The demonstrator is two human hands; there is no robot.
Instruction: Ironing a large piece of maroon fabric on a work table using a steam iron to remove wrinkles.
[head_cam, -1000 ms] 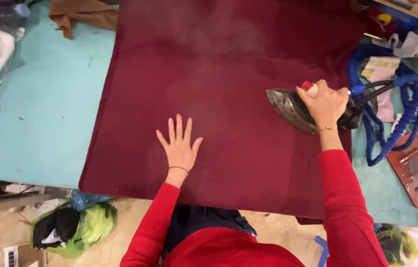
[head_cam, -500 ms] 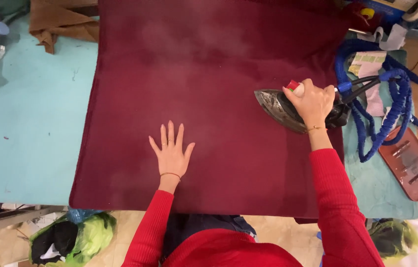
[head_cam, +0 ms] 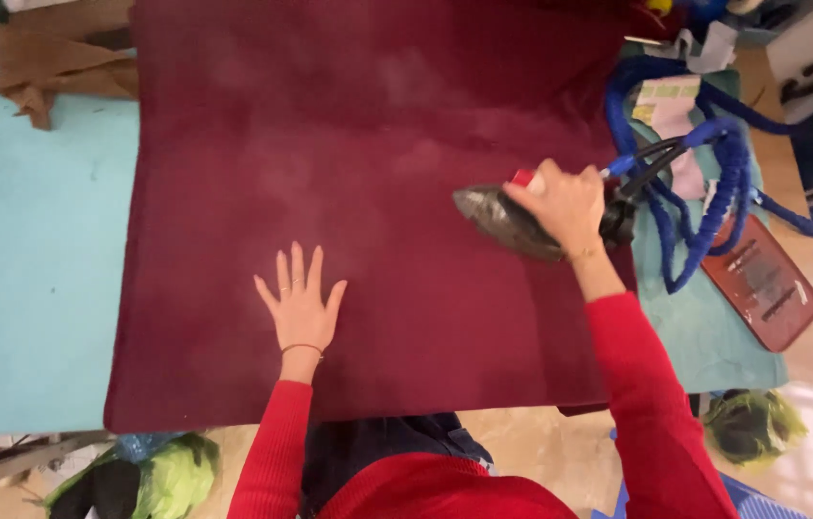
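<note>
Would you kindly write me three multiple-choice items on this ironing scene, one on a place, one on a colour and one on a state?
1. Where is the iron?
A. on the right part of the dark red cloth
B. on the reddish-brown pad
C. on the floor

2. What colour is the coiled hose behind the iron?
A. yellow
B. blue
C. white

3. How is the left hand?
A. closed in a fist
B. lifted off the cloth
C. flat on the cloth, fingers spread

Answers:
1. A: the iron sits on the cloth near its right edge, under the right hand.
2. B: the hose loops in blue over the turquoise table cover.
3. C: the palm lies down on the cloth with all fingers apart.
</note>
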